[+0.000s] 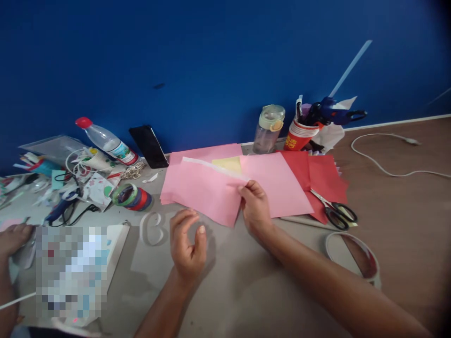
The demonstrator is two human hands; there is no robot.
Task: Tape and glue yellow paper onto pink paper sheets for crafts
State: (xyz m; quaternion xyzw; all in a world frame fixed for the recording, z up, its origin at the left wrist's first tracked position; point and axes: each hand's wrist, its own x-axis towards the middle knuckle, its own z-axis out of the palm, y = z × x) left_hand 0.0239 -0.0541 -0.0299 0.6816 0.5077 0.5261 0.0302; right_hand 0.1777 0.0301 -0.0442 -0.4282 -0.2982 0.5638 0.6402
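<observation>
From the head camera, the pink sheet [207, 190] lies on the grey table [246, 281], the topmost of several spread papers, and everything else is best placed from it. The right hand [255, 206] is at the sheet's right edge, thumb and fingers pinched shut on the paper, so the sheet stretches away from that hand to the camera's left. The left hand [186, 244] is just below the sheet's lower edge – fingers loosely curled and open, holding nothing, apart from the paper; whether it rests on the table I cannot tell. Tucked behind the sheet's upper edge is a pale yellow sheet [229, 163], with more pink paper [282, 183] under and beyond it. Right of the pink sheet lies red paper [324, 180] with scissors [336, 211] lying partly on it, and nearer the camera on that side a wide tape roll [354, 256]. Behind the sheet, against the blue wall [211, 56], stand a clear bottle [269, 126] and a red cup [298, 135] (stuffed with tools), while a dark phone [148, 145] leans at the sheet's upper left. Left of the sheet sit stacked coloured tape rolls [132, 196] and a red-capped water bottle [105, 141] – and well beyond them, at the frame's edge, another person's hand [12, 237] rests on the table.
</observation>
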